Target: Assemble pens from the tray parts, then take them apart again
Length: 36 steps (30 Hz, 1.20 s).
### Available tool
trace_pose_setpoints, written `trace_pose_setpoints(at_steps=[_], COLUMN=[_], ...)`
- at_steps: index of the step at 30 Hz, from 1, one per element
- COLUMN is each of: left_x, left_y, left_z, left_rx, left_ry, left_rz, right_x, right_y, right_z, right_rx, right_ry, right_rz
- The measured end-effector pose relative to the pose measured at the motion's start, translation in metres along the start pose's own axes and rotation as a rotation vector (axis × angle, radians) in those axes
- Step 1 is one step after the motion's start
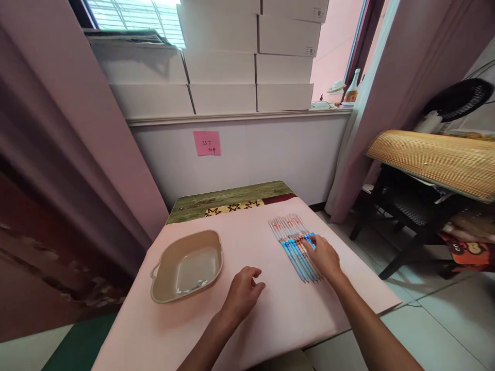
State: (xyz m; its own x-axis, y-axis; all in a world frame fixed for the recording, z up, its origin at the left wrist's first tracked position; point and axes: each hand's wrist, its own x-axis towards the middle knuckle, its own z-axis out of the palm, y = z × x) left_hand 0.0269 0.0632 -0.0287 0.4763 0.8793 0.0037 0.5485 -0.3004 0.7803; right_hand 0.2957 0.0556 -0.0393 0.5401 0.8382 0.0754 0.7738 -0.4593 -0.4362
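Pink tabletop (pixel 242 224) fills the lower centre of the frame. Pens (pixel 294 248) lie side by side right of centre: probably light, stiff, smooth; grasp each at mid-barrel. Right hand (pixel 325 256) touches them, grip unclear; left hand (pixel 243 291) empty, fingers parted.

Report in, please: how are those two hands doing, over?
Left hand empty, half open. Right hand at the right end of a row of slim, blue-and-white pens. Beige, rounded basin to the left, out of the way.
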Motion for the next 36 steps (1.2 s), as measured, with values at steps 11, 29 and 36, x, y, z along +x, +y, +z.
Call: trace_pose_setpoints(at_steps=[11, 29, 36], left_x=[0.083, 0.133, 0.128], left_y=[0.038, 0.044, 0.047], left_z=[0.082, 0.116, 0.118], left_rx=[-0.585, -0.255, -0.278], left_ry=[-0.03, -0.048, -0.012], left_rz=[-0.547, -0.653, -0.668], right_x=[0.046, 0.027, 0.023], right_y=[0.057, 0.05, 0.05], right_z=[0.006, 0.008, 0.006], right_rx=[-0.169, -0.178, -0.076], right_ry=[-0.153, -0.175, -0.221], right_rz=[0.16, 0.08, 0.032])
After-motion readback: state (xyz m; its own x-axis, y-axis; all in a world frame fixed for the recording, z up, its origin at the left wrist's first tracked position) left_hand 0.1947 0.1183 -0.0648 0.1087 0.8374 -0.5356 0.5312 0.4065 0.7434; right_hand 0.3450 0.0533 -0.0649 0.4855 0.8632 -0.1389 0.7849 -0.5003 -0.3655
